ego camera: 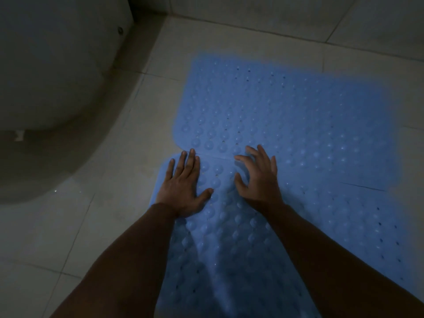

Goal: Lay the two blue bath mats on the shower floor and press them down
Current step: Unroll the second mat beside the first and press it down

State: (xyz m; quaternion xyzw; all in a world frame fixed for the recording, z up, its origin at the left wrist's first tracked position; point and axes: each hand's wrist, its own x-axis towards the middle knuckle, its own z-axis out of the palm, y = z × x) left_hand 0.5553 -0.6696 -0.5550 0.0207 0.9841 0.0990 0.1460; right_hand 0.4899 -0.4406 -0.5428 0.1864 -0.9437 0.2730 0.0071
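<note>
Two blue bath mats with rows of bumps and small holes lie side by side on the pale tiled floor [252,35]. The far mat [286,111] reaches toward the back wall. The near mat [229,249] runs toward me, its edge meeting the far mat along a seam just beyond my fingertips. My left hand [183,187] lies flat, palm down, on the near mat's far left corner. My right hand [259,177] rests on the near mat beside it, fingers spread and arched, the fingertips at the seam. Neither hand holds anything.
A large white rounded fixture [50,76] with a dark shadow under it fills the left side. A tiled wall [275,10] stands at the back. Bare floor tiles [80,237] lie left of the mats. The room is dim.
</note>
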